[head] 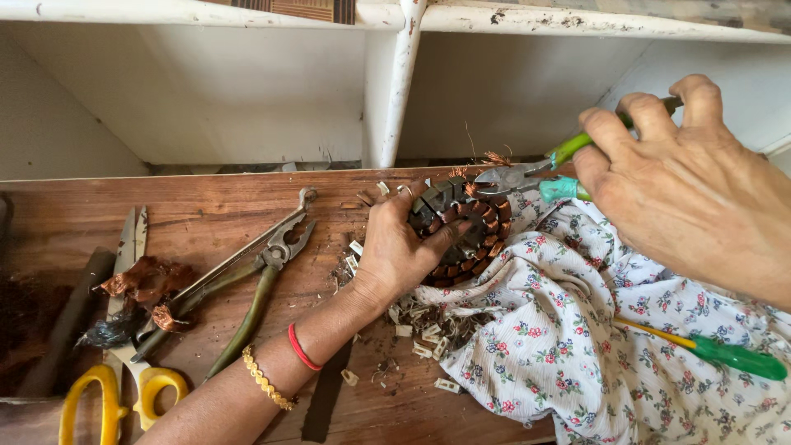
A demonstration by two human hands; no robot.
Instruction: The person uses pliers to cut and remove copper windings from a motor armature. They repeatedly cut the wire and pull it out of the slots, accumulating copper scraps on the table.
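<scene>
Nearest us on the brown wooden bench lie yellow-handled scissors (124, 387), and beside them long olive-handled steel pliers (264, 272) next to a heap of pulled copper wire scraps (148, 284). At the right edge, a green-handled screwdriver (725, 356) rests on a white floral cotton cloth (577, 346).

Mid-bench, we note small white insulation slips (424, 338) scattered under the wrist. Our left hand (395, 247), wearing a red thread and a gold bead bracelet, closes around the round grey motor stator with copper windings (465, 227), fingers wrapped over its near rim and holding it on the cloth's edge.

Further back, our right hand (684, 189) is curled tight on the green grips of steel cutting pliers (527, 175), whose nose sits at the stator's far rim among frayed wire ends.

Progress, as we judge it: some winding is already stripped, given the scraps and slips lying about. Many copper coils remain seated around the ring, so most stripping looks left to do.

Behind stands a chipped white shelf frame (400, 82).
</scene>
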